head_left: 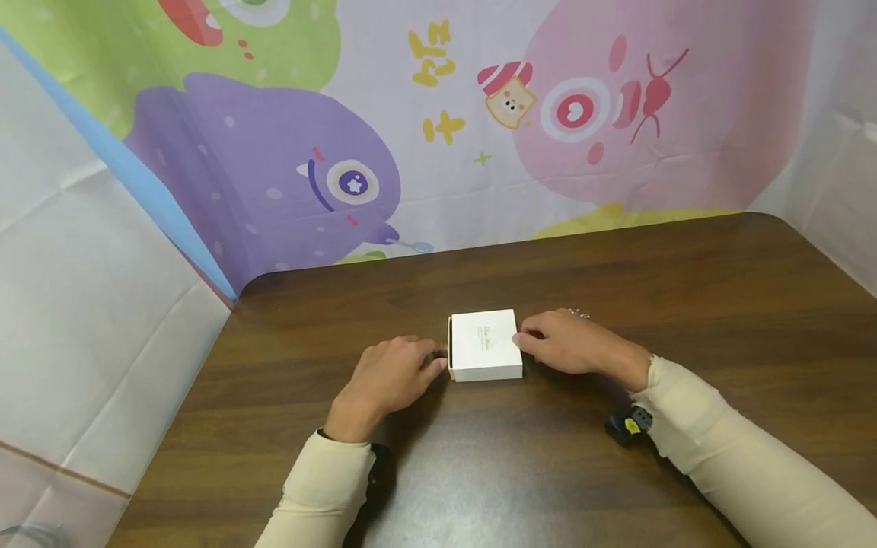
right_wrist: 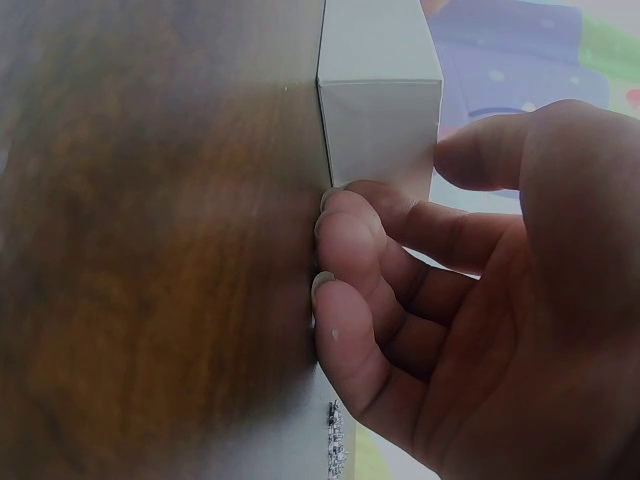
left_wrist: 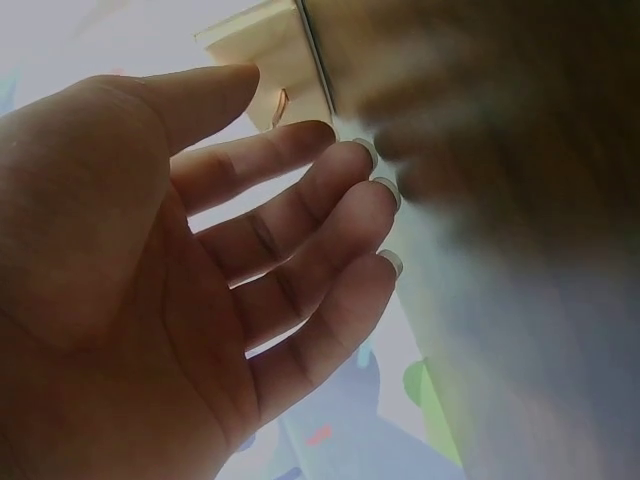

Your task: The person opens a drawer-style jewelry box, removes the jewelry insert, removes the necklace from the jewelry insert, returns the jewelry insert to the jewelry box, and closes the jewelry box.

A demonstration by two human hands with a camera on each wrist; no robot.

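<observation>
A flat white drawer-style box (head_left: 485,346) with small lettering on top lies on the table. Its tan inner end (left_wrist: 265,50) shows at the left, with a thin ribbon loop (left_wrist: 280,106) sticking out. My left hand (head_left: 393,373) is beside that end, thumb and loosely bent fingers spread apart, close to the ribbon; nothing is gripped. At the opposite end, my right hand (head_left: 565,341) touches the box's plain end face (right_wrist: 385,130) with thumb and index finger. Its other fingers are bent and rest near the tabletop.
A silvery beaded chain (head_left: 578,313) lies just behind my right hand, partly hidden by it. The brown wooden table (head_left: 308,472) reaches back to a cartoon-printed curtain (head_left: 466,175). Pale panels (head_left: 89,289) stand along the left side.
</observation>
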